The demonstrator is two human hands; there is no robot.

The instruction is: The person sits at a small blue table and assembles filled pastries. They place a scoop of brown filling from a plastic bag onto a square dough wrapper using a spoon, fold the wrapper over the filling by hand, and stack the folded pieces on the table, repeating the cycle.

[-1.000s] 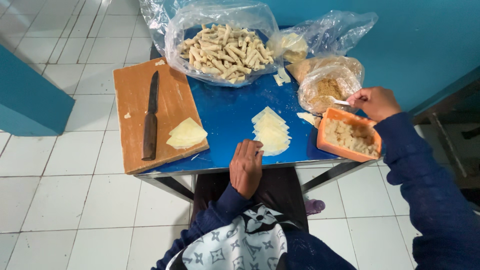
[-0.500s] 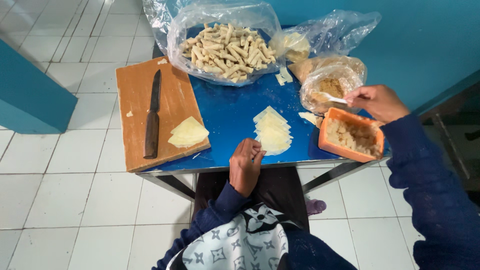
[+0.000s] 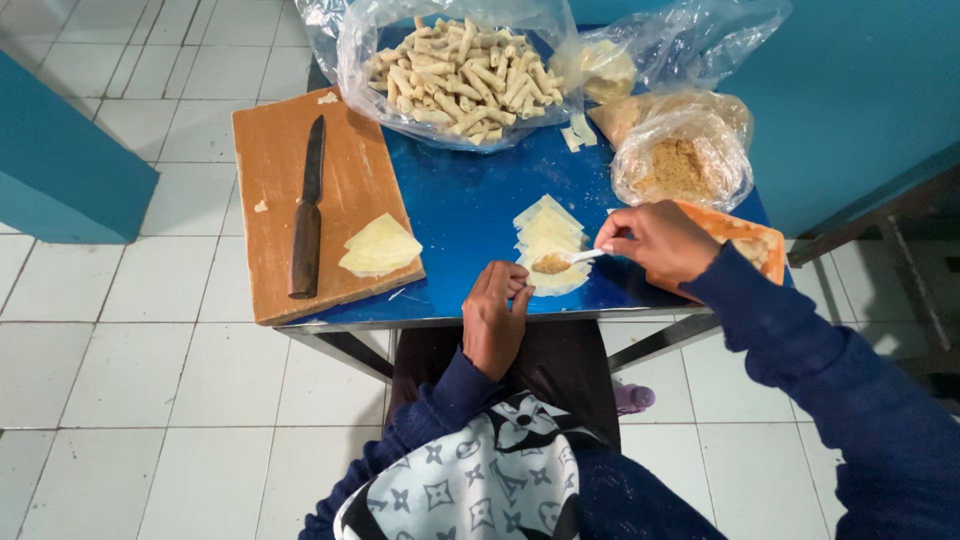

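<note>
Pinching a white spoon (image 3: 580,257), right hand (image 3: 655,240) hovers by clear bags (image 3: 680,160).

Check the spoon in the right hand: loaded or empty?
Loaded: the spoon in the right hand carries brown filling over the wrapper stack.

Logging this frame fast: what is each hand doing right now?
Left hand: open, fingertips on the stacked pale pastry squares.
Right hand: closed on small white spoon carrying filling.
</note>
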